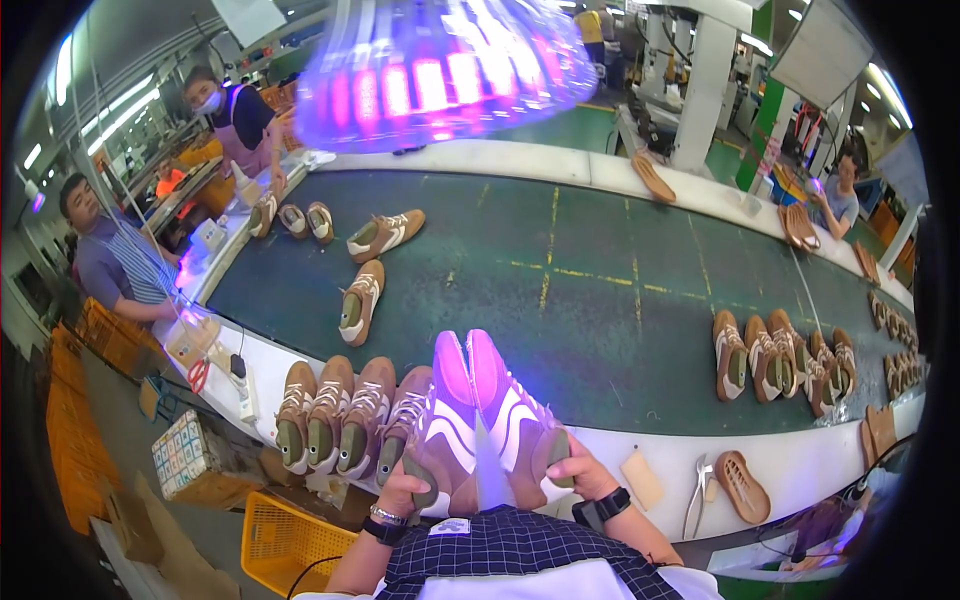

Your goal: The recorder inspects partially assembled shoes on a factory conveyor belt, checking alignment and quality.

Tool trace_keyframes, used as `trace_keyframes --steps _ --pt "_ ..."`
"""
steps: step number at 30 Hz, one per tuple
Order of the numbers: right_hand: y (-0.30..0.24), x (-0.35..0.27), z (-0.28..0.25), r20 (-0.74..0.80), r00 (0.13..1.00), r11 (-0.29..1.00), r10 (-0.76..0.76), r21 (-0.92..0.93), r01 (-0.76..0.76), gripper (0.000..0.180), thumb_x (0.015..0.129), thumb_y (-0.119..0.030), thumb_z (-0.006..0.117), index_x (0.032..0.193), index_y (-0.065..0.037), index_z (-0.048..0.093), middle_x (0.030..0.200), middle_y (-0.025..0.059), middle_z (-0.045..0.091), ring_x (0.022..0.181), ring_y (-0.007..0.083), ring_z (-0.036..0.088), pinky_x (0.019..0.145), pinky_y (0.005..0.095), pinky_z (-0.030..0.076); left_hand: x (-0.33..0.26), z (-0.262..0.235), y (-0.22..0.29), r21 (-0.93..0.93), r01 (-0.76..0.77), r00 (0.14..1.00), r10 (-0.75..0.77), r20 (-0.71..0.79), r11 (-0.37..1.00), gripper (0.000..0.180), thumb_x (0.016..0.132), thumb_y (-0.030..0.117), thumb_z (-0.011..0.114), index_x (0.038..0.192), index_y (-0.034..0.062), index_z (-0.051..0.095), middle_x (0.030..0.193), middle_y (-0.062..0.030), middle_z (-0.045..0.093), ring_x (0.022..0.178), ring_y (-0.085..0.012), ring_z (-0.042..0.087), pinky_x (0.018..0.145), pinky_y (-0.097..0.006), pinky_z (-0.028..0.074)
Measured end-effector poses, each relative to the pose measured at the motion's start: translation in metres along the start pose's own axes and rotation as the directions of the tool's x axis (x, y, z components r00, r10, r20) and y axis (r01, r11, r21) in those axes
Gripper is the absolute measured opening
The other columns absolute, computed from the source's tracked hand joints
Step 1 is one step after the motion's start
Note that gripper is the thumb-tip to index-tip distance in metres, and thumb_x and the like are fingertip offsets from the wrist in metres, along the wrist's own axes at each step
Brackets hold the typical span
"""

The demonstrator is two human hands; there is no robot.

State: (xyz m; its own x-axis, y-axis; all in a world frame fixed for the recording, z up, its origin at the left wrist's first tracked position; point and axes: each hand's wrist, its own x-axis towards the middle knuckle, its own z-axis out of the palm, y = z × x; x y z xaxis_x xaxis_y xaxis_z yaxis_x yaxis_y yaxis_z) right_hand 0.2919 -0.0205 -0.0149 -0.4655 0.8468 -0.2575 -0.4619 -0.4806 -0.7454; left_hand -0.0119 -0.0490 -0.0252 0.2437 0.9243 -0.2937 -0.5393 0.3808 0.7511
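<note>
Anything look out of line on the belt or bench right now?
Mostly tidy. Two brown shoes lie askew and apart on the green belt, unlike the neat row of shoes by the left hand. Both hands hold a pair of shoes under violet light.

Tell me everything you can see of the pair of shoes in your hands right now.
The pair of shoes is held side by side, toes pointing away over the belt, heels near the chest. Uppers look tan with white stripes and laces, tinted purple by the lamp above. The left hand grips the left shoe's heel, the right hand the right one's. Soles are hidden.
</note>
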Motion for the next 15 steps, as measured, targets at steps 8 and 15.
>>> trace_keyframes --steps 8,15 --pt "0.001 0.017 0.006 0.107 0.992 0.998 -0.062 0.002 0.062 0.105 0.051 0.002 0.065 0.146 -0.009 0.021 0.126 0.0071 0.047 0.115 0.02 0.047 0.097 0.0313 0.038 0.009 -0.005 0.007 -0.047 -0.039 0.998 0.041 0.043 0.998 0.076 0.05 0.004 0.061 0.125 -0.0002 0.044 0.101 -0.0106 0.06 0.088 -0.0234 0.06 0.078 -0.031 0.05" --pt "-0.017 0.009 0.017 -0.094 0.919 0.923 -0.382 -0.088 0.374 0.101 0.061 -0.038 0.076 0.141 -0.002 0.026 0.13 0.0117 0.046 0.122 0.0234 0.044 0.104 0.0348 0.033 0.022 0.043 0.04 0.064 -0.367 0.928 0.36 0.09 0.928 0.091 0.059 0.017 0.073 0.137 0.0028 0.028 0.123 -0.0108 0.047 0.114 -0.0239 0.051 0.096 -0.035 0.043"
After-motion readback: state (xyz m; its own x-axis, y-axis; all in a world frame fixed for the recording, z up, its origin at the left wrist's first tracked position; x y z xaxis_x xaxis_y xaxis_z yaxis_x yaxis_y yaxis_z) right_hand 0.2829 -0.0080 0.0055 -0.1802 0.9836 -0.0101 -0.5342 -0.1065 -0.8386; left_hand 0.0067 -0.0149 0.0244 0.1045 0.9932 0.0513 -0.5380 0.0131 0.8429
